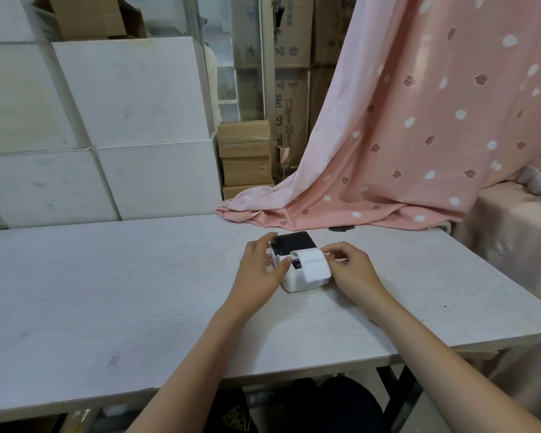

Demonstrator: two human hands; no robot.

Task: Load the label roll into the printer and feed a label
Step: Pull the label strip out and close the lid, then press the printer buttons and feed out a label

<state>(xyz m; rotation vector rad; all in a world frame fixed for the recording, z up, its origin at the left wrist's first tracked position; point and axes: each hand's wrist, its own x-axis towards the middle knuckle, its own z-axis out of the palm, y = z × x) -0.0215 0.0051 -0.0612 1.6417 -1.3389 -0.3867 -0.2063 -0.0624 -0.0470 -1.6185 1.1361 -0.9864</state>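
left hand (pixel 256 270) grip clasps printer (pixel 300 264) | right hand (pixel 350 270) grip pinches label strip (pixel 316 264) | pink cloth (pixel 388 151) behind

You face a pale wood-grain table (pixel 107 292). Behind it, large white boxes (pixel 132 120) are stacked left, brown cardboard cartons (pixel 245 157) centre, and a pink leaf-print cloth (pixel 419 135) drapes right.

A pale, wood-grained table (pixel 107 292) carries a small white printer (pixel 300 270) with a black lid — near the far edge. A pink leaf-patterned cloth (pixel 294 210) spills onto the far edge just behind it.
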